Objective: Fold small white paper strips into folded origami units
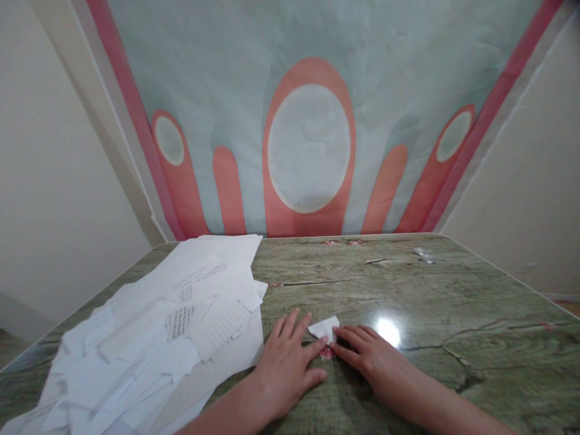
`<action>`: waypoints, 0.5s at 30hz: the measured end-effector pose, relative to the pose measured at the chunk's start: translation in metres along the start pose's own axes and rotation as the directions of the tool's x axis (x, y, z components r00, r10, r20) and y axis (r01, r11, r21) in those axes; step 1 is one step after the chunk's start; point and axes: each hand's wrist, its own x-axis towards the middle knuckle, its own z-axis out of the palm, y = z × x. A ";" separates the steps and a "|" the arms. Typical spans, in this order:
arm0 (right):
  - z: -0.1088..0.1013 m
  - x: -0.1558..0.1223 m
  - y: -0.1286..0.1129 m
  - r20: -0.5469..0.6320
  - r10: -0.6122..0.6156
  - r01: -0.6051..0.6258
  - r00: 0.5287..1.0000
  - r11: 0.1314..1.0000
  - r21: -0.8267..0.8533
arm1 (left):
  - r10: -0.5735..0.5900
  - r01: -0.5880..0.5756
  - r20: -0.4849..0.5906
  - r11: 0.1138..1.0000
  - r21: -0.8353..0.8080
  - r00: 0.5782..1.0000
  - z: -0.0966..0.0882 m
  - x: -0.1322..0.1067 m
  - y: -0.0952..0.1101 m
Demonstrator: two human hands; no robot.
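Observation:
A small folded piece of white paper (324,327) lies on the wood-patterned table between my hands. My left hand (286,356) rests palm down with its fingers spread, the index fingertip touching the paper's lower edge. From the right, my right hand (367,351) holds the paper's right edge, with its fingers bent and close together. Part of the paper is hidden under these fingertips. Just below the paper, a reddish patch of the table's pattern shows between the hands.
A large spread of white paper sheets and torn scraps (149,338), some printed, covers the table's left side, close to my left hand. A small clear crumpled plastic piece (424,255) lies at the back right. Behind the table (453,302) hangs a patterned cloth (244,78).

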 end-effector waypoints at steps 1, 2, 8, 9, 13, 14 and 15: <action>0.000 0.000 0.000 0.004 0.001 -0.001 1.000 1.000 0.001 | 0.003 -0.003 0.015 1.000 -0.003 1.000 -0.002 0.000 -0.002; 0.000 0.000 0.000 0.010 0.002 -0.002 1.000 1.000 0.002 | 0.004 -0.004 0.025 1.000 -0.006 1.000 -0.004 0.000 -0.004; -0.001 -0.001 0.001 0.028 0.004 -0.004 1.000 1.000 0.006 | -0.038 0.038 0.067 0.999 0.003 0.997 -0.015 0.000 -0.013; -0.001 -0.001 0.001 0.028 0.001 -0.002 1.000 1.000 0.007 | -0.055 0.054 0.067 0.998 0.009 0.996 -0.016 0.000 -0.014; 0.002 0.000 0.003 0.032 0.001 -0.001 0.999 1.000 0.004 | -0.055 0.055 0.021 0.998 -0.016 0.998 -0.017 0.002 -0.015; 0.003 0.000 0.004 0.030 0.006 -0.006 1.000 1.000 0.000 | -0.045 0.045 -0.008 0.998 -0.037 0.999 -0.014 0.003 -0.016; 0.003 0.000 0.003 0.027 0.011 -0.011 1.000 1.000 -0.004 | -0.037 0.035 -0.039 0.997 -0.064 0.999 -0.011 0.005 -0.016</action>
